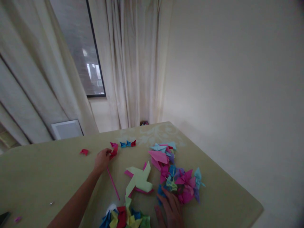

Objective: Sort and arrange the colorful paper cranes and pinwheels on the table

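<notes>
My left hand (102, 160) reaches across the table with its fingers closed on a red folded paper piece (114, 152). A pink stick (113, 183) lies just below that hand. Fingers spread, my right hand (169, 207) rests over a blue folded paper piece (161, 191), beside a heap of pink, blue and purple origami (186, 185). Between the hands lies a pale green and pink paper pinwheel (140, 180). Nearer to me sits a pile of yellow, red, blue and green folded papers (125, 218).
Blue and red folded pieces (128, 143) stand in a row toward the back of the table (209, 177). A small red piece (84, 152) lies to their left. Pink and light blue paper planes (161, 155) are stacked at right. A wall borders the table's right side.
</notes>
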Tool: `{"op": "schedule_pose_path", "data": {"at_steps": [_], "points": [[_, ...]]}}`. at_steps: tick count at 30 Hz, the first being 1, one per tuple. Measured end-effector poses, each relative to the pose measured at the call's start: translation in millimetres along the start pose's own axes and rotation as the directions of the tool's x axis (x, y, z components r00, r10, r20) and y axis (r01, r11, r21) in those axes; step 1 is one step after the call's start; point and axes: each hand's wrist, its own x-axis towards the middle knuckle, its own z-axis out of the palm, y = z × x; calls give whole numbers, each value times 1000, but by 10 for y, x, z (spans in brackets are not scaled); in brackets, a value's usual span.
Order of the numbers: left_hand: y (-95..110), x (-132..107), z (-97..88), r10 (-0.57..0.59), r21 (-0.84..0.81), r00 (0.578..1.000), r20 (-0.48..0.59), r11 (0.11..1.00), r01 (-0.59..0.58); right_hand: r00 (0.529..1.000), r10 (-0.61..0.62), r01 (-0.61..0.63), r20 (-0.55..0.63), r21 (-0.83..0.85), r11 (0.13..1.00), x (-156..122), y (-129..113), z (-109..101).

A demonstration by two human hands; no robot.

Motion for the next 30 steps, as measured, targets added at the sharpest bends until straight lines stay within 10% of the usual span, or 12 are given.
{"op": "schedule_pose_path", "data": {"at_steps": [5,10,17,20,30], "points": [[127,-284,-132,57,-89,997,43,995,-53,993,112,-112,-24,-3,994,101,-141,-118],[723,-877,-271,237,-263,963,132,945,-196,986,130,-114,-101,151,982,98,-242,-218],[1560,-1732,-356,643,-461,632,432,760,-459,909,414,-351,43,614,707,152,-484,-200],[1586,-1843,-307,665,-466,537,518,746,-475,876,477,-379,75,719,583,187,-551,-161],[1395,-1602,-169,640,-495,539,547,767,-409,856,516,-415,-3,590,693,218,-352,-254]]}}
